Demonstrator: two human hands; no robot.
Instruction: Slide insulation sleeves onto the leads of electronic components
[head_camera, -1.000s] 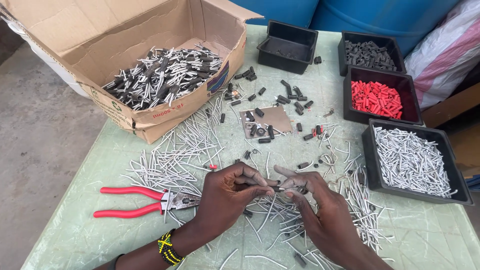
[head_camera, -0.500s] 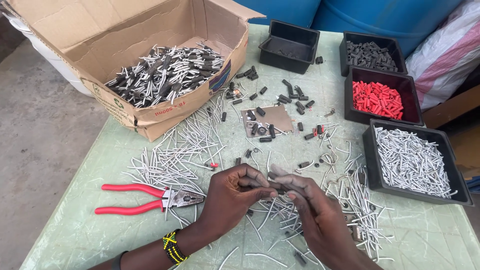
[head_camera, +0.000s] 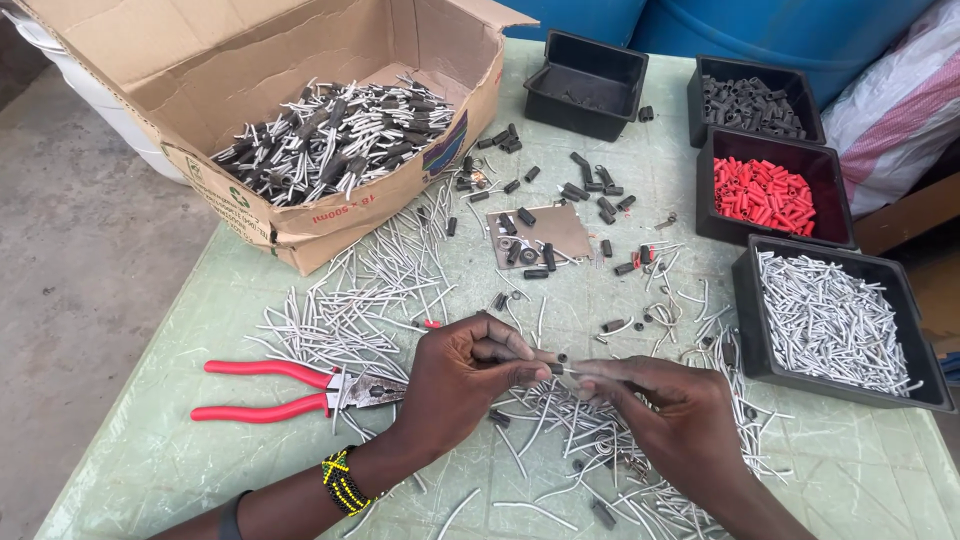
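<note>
Left hand (head_camera: 460, 375) and right hand (head_camera: 668, 418) pinch one white wire piece (head_camera: 562, 370), mid-sleeving a black sleeve (head_camera: 557, 368); next move needs steady alignment.

pliers (head_camera: 300, 388) left of hands | box (head_camera: 300, 130) behind | trays (head_camera: 830, 320) right

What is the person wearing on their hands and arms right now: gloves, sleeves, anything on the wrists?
No gloves: both the left hand and the right hand are bare, and no sleeves show on the forearms. The left wrist carries a beaded bracelet in yellow, black, green and red, with a dark band further up that forearm. No ring or band shows on the right hand or wrist.
</note>
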